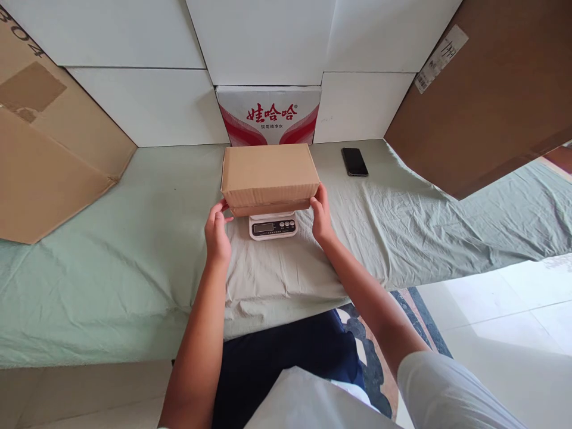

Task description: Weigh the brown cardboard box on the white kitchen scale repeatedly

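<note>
On the green-sheeted table, a cardboard box [269, 174] sits on a small scale [273, 226]. The left hand [217, 233] and right hand [321, 215] clasp its near corners. Overhanging the scale, the box could tip if released unevenly.

One small brown carton [269, 174], one scale [273, 226], one black phone [354, 161], one printed red-and-white box [269, 115], two large cardboard sheets [44, 149] [487, 89], two hands [217, 233] [321, 215].
</note>
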Demonstrator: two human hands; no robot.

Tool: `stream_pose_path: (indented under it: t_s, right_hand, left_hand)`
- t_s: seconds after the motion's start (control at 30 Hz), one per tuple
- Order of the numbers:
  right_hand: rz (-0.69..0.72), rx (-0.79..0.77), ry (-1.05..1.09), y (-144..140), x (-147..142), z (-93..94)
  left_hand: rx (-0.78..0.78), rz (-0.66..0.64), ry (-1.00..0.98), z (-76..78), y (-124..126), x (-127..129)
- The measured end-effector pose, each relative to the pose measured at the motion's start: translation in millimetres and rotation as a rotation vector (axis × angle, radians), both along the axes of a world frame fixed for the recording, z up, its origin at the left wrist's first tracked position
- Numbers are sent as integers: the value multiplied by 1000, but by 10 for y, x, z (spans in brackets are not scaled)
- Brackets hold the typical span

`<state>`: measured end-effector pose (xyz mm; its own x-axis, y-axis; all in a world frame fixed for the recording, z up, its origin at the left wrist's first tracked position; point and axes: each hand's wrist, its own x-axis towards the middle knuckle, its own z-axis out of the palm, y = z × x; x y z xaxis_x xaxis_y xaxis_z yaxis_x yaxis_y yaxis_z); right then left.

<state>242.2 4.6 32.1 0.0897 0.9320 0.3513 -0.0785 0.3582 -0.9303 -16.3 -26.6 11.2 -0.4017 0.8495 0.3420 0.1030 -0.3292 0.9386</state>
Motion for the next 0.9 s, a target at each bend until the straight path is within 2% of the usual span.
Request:
stream_pose_path:
  t_s: [0.9]
  right_hand:
    - [17, 14, -104, -2, -21, 3]
  left_hand:
    - [-17, -34, 42, 8, 8, -10]
